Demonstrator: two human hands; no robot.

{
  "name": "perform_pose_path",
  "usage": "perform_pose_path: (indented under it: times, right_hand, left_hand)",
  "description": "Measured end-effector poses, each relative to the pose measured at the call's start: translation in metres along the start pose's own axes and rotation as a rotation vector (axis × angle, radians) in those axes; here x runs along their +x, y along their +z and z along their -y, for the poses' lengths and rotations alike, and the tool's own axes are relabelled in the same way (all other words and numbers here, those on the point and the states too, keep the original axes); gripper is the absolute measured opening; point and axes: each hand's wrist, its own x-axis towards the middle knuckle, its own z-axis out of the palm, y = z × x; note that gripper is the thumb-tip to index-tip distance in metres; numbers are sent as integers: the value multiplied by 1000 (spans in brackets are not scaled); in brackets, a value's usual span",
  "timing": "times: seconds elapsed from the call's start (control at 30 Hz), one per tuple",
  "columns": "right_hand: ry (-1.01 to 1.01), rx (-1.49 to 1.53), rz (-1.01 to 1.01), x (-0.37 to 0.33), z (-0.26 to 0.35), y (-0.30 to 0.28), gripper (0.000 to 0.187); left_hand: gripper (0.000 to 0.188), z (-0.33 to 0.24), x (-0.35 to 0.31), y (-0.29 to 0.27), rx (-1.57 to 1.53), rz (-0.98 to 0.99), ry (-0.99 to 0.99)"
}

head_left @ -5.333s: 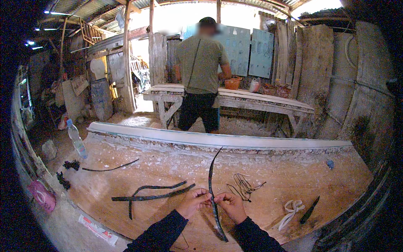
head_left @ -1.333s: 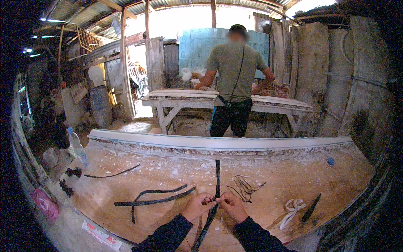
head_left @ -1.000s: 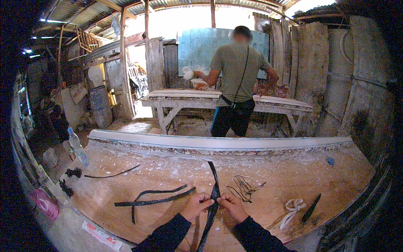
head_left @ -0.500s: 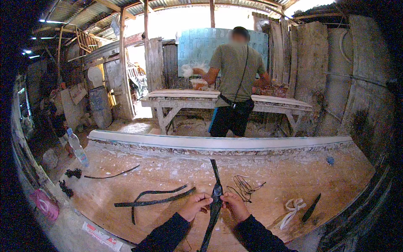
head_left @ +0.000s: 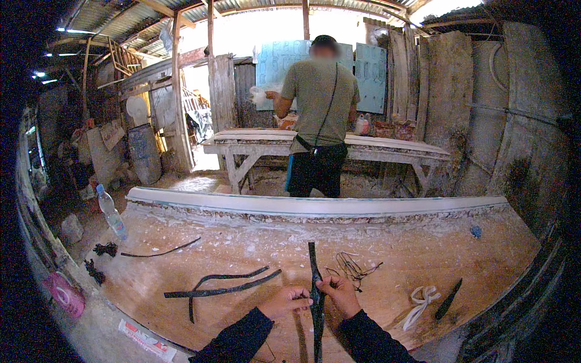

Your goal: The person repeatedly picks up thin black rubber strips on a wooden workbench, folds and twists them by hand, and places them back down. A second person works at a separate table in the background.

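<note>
A long black strip (head_left: 318, 330), perhaps rubber or plastic, runs upright between my hands above the wooden board. Its far end is narrow, and the part nearer me is wider and looks folded. My right hand (head_left: 341, 296) is closed, pinching the strip between thumb and fingers from the right. From the other side, slightly lower, my left hand (head_left: 287, 302) pinches at its left edge. Two more black strips (head_left: 233, 285) lie crossed to the left of my left hand. Just beyond my right hand is a loose tangle of thin dark cord (head_left: 351, 270).
Along the board's (head_left: 387, 254) far edge runs a long white moulding (head_left: 315, 205). A clear bottle (head_left: 110, 212) stands at left, near black bundles (head_left: 106, 249). At right lie a white cloth strip (head_left: 420, 305) and a dark blade-shaped piece (head_left: 448, 299). A co-worker (head_left: 321, 97) stands at the far bench.
The black strip has shifted toward me, and its wide part now looks narrower. My right hand has moved slightly up along it. The co-worker has moved left.
</note>
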Motion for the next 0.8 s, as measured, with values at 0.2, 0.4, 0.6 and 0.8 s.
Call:
perform_pose_path:
  times: [0.2, 0.4, 0.6, 0.8]
  right_hand:
    - [114, 174, -56, 1, -5, 5, 12]
    - [5, 82, 46, -5, -3, 7, 12]
    - [167, 244, 55, -1, -11, 5, 7]
    - [225, 268, 45, -5, 6, 8, 6]
  left_hand:
    - [22, 4, 6, 1, -1, -51, 88]
    - [23, 9, 7, 3, 73, -190, 166]
    - [19, 0, 3, -2, 111, -152, 1]
    - [18, 0, 2, -6, -84, -178, -19]
